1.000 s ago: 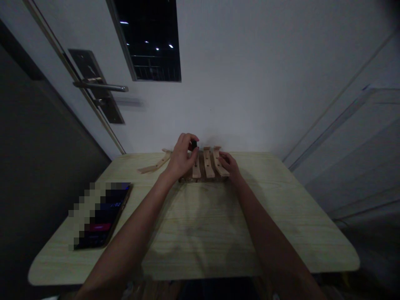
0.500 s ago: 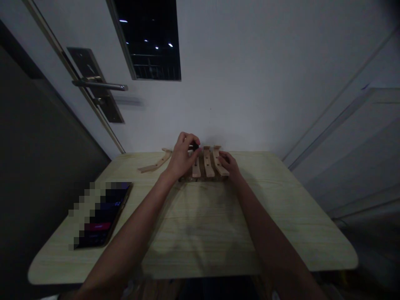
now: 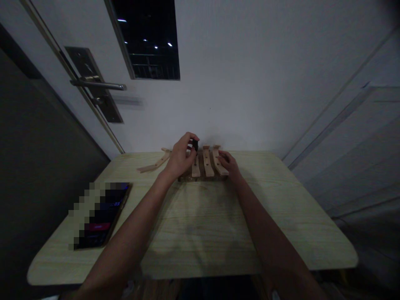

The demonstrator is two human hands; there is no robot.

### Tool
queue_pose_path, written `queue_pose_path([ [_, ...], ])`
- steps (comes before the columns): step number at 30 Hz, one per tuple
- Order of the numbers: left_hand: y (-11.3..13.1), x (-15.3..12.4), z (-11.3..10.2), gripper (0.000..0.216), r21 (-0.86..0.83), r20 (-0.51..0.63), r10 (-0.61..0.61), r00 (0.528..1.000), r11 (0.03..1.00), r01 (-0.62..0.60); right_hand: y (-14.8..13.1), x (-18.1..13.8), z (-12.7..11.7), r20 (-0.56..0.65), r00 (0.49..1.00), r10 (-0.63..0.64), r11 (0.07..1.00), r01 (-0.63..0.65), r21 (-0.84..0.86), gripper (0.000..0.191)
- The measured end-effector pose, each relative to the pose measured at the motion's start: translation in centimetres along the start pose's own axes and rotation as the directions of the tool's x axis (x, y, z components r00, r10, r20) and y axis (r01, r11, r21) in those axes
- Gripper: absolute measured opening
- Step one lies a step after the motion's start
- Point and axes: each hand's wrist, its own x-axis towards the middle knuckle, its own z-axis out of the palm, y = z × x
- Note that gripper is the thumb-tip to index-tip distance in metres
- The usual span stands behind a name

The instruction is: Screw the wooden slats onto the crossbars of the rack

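Observation:
My left hand (image 3: 181, 155) is closed in a pinch around a short black-handled screwdriver (image 3: 195, 144). Its thin shaft points down at a hole or screw in the left of three curved wooden pieces (image 3: 196, 170). These pieces, like coat hooks, lie side by side across a darker wooden base (image 3: 201, 179). My right hand (image 3: 230, 163) grips the base's right end, fingers curled by the rightmost wooden piece (image 3: 221, 166). Left of my left hand, a loose bent wooden piece (image 3: 156, 164) lies on the table. The base's left part is hidden behind my left hand.
The pale wood-grain table (image 3: 206, 233) stands against a white door (image 3: 237, 83) with a metal handle (image 3: 100, 86) and a dark window. A phone (image 3: 104, 216) with a lit screen lies at the table's left side.
My left hand has turned slightly at the fingers, and the black handle now stands more upright. My right hand and the wooden pieces stay nearly where they were.

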Motion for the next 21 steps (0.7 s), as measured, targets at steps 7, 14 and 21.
queue_pose_path([
  [7,-0.06,0.03,0.24,0.020,0.000,-0.069,-0.017,0.997,1.000,0.017,-0.21,0.03,-0.04,0.011,1.000,0.009,1.000,-0.010,0.025,0.041],
  [14,-0.30,0.07,0.18,0.017,0.014,-0.062,-0.033,0.997,0.999,0.034,0.05,-0.06,0.07,0.000,1.000,0.001,1.000,-0.001,0.013,0.042],
  [21,-0.11,0.24,-0.01,0.024,0.056,-0.049,-0.055,0.997,0.997,0.058,0.08,-0.03,-0.05,0.011,1.000,0.026,1.000,-0.026,0.011,0.043],
])
